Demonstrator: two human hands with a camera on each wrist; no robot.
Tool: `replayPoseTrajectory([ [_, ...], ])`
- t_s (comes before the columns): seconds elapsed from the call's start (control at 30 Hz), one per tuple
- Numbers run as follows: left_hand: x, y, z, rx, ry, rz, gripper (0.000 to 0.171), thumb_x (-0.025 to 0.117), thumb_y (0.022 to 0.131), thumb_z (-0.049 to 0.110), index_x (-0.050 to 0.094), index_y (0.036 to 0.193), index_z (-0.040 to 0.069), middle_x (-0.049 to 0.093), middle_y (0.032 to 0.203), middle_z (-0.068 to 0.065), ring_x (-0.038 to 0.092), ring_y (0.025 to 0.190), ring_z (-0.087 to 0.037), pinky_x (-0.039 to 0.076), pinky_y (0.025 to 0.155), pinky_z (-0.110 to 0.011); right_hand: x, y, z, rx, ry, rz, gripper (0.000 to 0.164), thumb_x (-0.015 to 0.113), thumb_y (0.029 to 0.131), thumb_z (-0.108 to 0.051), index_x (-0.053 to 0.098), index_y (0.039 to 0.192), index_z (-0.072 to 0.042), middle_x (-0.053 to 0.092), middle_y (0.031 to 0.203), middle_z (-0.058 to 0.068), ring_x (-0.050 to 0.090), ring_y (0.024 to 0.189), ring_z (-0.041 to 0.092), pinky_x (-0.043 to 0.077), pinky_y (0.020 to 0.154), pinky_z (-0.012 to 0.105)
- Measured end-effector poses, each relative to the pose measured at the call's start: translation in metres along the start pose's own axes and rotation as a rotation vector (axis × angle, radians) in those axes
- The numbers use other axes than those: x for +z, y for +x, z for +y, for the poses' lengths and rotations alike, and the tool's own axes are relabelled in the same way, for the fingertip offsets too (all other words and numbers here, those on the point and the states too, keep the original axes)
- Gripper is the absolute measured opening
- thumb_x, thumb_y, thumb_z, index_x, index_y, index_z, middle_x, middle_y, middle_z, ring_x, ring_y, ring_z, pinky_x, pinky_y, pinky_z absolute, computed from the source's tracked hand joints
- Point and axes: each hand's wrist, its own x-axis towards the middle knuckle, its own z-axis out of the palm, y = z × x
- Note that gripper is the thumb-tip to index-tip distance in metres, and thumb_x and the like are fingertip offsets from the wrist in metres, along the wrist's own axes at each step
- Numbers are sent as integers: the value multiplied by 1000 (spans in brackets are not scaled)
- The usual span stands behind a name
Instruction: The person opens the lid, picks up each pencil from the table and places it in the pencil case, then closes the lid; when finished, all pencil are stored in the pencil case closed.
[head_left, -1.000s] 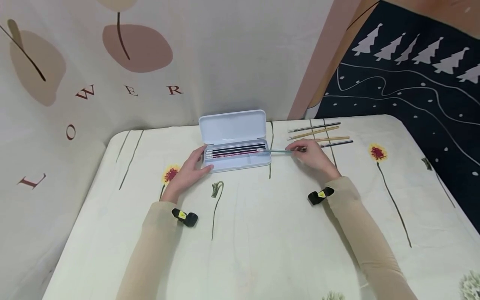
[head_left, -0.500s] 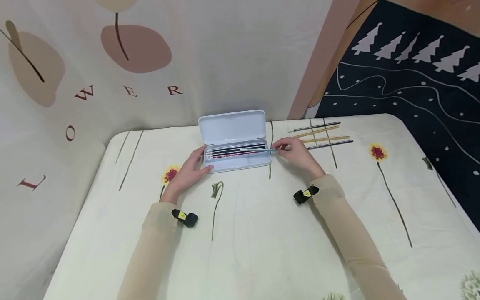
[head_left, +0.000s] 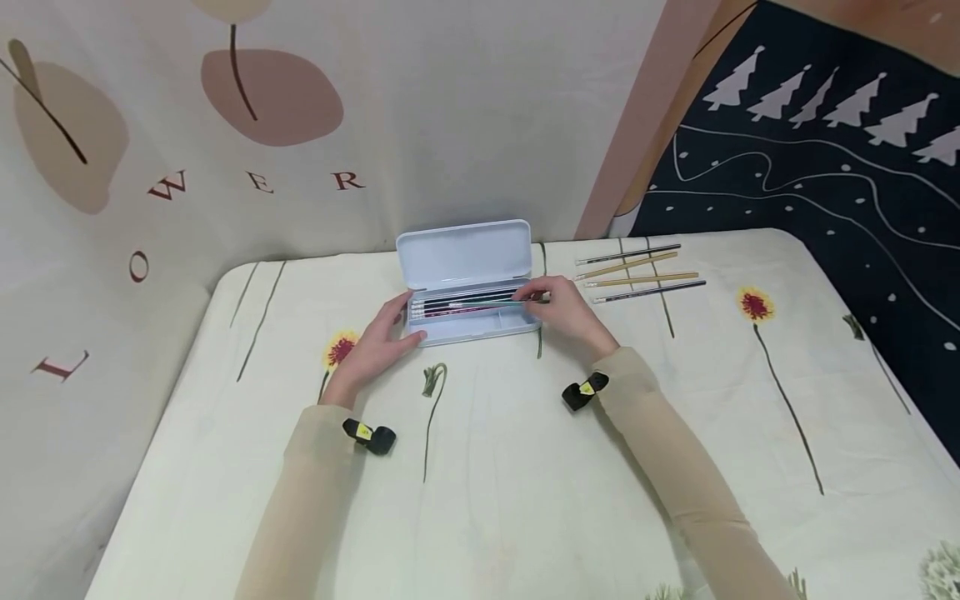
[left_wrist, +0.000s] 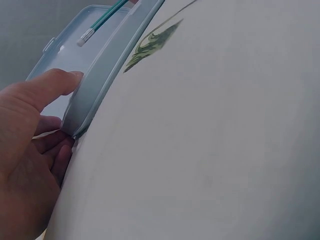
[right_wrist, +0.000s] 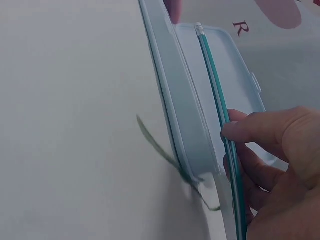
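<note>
A light blue pencil case (head_left: pixel 453 331) lies open on the table, its lid (head_left: pixel 465 254) tilted back against the wall cloth. Several dark pencils (head_left: pixel 442 302) with white eraser ends lie side by side in its back part. My left hand (head_left: pixel 375 343) grips the left end of the case, thumb (left_wrist: pixel 67 82) at the front rim and fingers around the end. Between thumb and fingers, my right hand (head_left: pixel 566 308) pinches a teal pencil (right_wrist: pixel 215 75) above the right part of the case. The pencil's eraser end points left, over the case.
Several loose pencils, dark (head_left: pixel 648 291) and natural wood (head_left: pixel 641 279), lie on the table right of the case. A flower-printed white cloth (head_left: pixel 495 467) covers the table. Hanging cloth (head_left: pixel 465 125) stands right behind the case.
My right hand has moved left with the teal pencil, from beside the loose pencils to over the right end of the case. My left hand has stayed at the case.
</note>
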Motion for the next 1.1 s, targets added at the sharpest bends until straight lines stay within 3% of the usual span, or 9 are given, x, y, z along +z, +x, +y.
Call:
replayPoseTrajectory([
  [0.23, 0, 0, -2, 10, 5, 7, 77, 63, 94, 26, 18, 155, 12, 18, 158, -12, 25, 140, -35, 21, 113, -50, 14, 8, -10, -52, -1, -16, 17, 62, 86, 6, 73, 99, 4, 69, 101, 15, 62, 94, 26, 48, 87, 38],
  [0.8, 0, 0, 1, 10, -10, 5, 77, 64, 94, 26, 18, 155, 12, 19, 158, -13, 24, 140, -34, 21, 113, -49, 34, 28, -21, -83, -25, -51, 16, 63, 87, 5, 73, 98, 2, 70, 101, 14, 62, 99, 25, 46, 90, 34],
  [1.1, 0, -1, 1, 12, -18, 7, 77, 64, 94, 25, 19, 155, 13, 20, 157, -13, 26, 139, -35, 21, 113, -51, 46, 36, -19, -47, -58, -73, 15, 64, 88, 4, 74, 98, 0, 70, 102, 12, 61, 98, 23, 47, 89, 32],
])
